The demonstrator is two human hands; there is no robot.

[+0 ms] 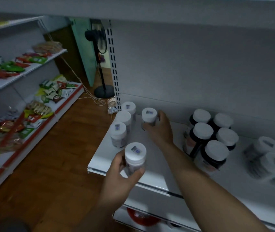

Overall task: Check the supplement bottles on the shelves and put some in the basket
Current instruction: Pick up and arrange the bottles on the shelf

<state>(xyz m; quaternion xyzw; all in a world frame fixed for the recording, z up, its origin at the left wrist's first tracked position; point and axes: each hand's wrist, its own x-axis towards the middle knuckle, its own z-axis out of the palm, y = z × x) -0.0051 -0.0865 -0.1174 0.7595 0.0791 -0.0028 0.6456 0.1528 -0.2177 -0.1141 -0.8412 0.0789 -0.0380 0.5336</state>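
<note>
white metal shelf point(99, 164) carries five dark white-capped jars point(215, 153) to the right. the right hand point(161, 131), reaching toward the back, curls its fingers round a clear white-lidded bottle point(149, 117). the left hand point(121, 174) clamps a second clear bottle point(135, 156) upright over the shelf's front edge.

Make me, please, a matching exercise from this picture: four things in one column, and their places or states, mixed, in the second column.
1. left hand
2. right hand
3. dark bottles
4. fan

A. stands on the wooden floor
B. holds the near bottle at the shelf's front edge
C. grips the far bottle, deeper in
D. grouped on the shelf, right of both hands

Pairs: 1-B, 2-C, 3-D, 4-A
</note>
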